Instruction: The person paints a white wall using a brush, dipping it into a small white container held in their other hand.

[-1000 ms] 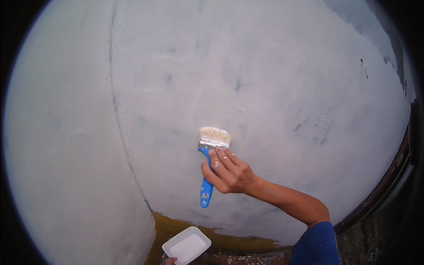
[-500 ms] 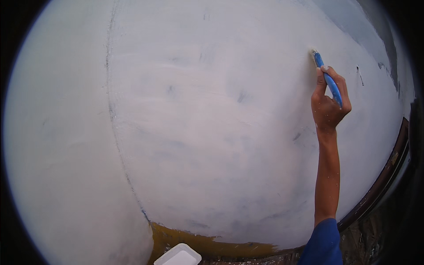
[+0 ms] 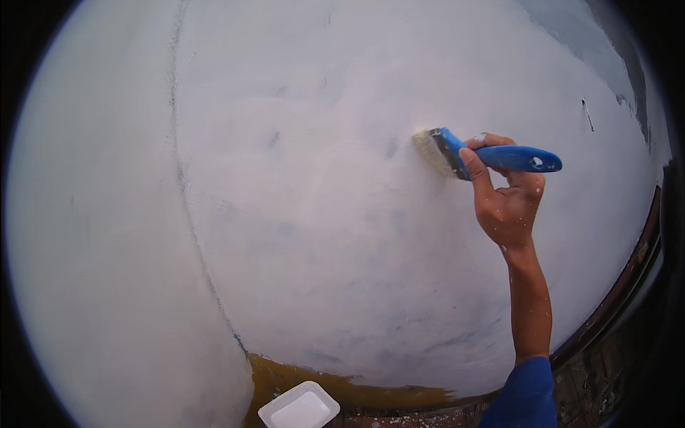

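My right hand [image 3: 508, 192] is closed round the blue handle of a wide paintbrush [image 3: 457, 151]. The handle points right and the pale bristles point left, touching or very close to the white wall [image 3: 321, 214]. White specks dot the hand and forearm, which rises from a blue sleeve. Faint grey patches show through the wall's white coat around the bristles. Low in the picture is a white plastic tray [image 3: 300, 408] with white paint in it. My left hand is out of the picture; whether it holds the tray cannot be seen.
A dark seam at the wall's corner [image 3: 187, 196] runs down the left, with another pale wall beyond it. An ochre band [image 3: 321, 381] borders the wall's bottom. Grey uncoated patches [image 3: 571, 39] lie at upper right, above a small dark slot [image 3: 587, 114]. A brown edge [image 3: 628, 282] curves at lower right.
My right hand has moved left and down across the wall, turning the brush so its broad side shows. The tray has shifted slightly right and up in the picture.
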Demonstrator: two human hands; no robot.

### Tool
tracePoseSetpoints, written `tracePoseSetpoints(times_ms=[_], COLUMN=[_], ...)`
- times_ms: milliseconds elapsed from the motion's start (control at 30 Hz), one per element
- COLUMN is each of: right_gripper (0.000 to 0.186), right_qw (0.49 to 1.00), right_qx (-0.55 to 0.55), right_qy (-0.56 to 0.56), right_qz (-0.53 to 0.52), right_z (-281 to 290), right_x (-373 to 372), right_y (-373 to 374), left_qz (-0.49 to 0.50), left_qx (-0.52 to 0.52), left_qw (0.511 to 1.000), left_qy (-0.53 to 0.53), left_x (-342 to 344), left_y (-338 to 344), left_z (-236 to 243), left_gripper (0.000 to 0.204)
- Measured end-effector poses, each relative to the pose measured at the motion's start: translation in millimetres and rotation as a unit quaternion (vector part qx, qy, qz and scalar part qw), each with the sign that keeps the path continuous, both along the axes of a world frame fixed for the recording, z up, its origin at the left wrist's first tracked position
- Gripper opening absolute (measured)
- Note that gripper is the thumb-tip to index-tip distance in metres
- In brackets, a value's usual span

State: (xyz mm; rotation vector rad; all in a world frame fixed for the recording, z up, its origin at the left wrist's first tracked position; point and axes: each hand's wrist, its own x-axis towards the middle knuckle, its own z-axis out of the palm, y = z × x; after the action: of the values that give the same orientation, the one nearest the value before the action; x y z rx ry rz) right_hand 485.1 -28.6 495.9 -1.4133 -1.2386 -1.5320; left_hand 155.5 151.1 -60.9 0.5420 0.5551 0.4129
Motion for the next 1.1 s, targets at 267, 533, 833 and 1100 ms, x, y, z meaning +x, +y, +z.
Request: tracePoseSetpoints(times_ms=[267,533,833,1100], right_gripper=[0.011,0.01,0.009,0.01], right_qw=[0.911,0.893,0.816,0.852], right_qx=[-0.069,0.022,-0.19,-0.175], right_qy=[-0.257,0.446,0.513,0.477], right_qz=[-0.314,0.059,0.184,0.126], right_z=[-75.4,-328.0,-349.7,-356.7], right_x=[30.6,-99.8,-129.1,-125.4], right_y=[3.6,11.7,-2.1,-7.1], left_qz=[-0.017,-0.043,-0.073,-0.105], left_qx=[0.0,-0.04,-0.045,-0.013], left_qw=[0.995,0.998,0.996,0.993], left_qy=[0.101,0.034,0.037,0.055], left_x=[-0.3,31.9,39.6,51.5], left_y=[-12.3,-17.7,-33.5,-40.7], left_z=[32.1,77.1,77.4,78.2], left_gripper=[0.052,0.044,0.047,0.049])
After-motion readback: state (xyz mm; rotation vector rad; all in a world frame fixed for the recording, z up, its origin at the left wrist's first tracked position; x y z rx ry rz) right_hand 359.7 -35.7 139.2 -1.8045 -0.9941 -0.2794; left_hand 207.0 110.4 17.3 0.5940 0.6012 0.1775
